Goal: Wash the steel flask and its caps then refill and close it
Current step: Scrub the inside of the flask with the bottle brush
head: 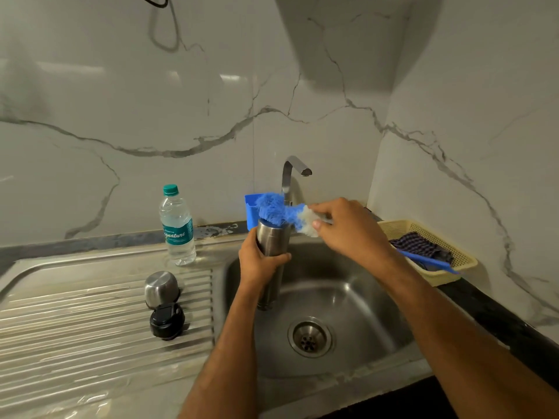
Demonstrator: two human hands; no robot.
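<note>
1. Marble-veined wall tiles back a steel sink [348,300]; everything below is placed from that sink.
2. Over its basin the steel flask [272,246] stands upright, mouth up, left hand [260,264] fingers curled round its middle.
3. Right hand [344,225] pinches the bottle brush [276,210]; bristles lie bent across the mouth, the right hand nearer.
4. The brush likely must swing onto the flask's vertical axis to enter; the tap [292,176] crowds behind.
5. Left of the sink, on the drainboard, sit the steel cap [161,288] and black cap [167,322].
</note>
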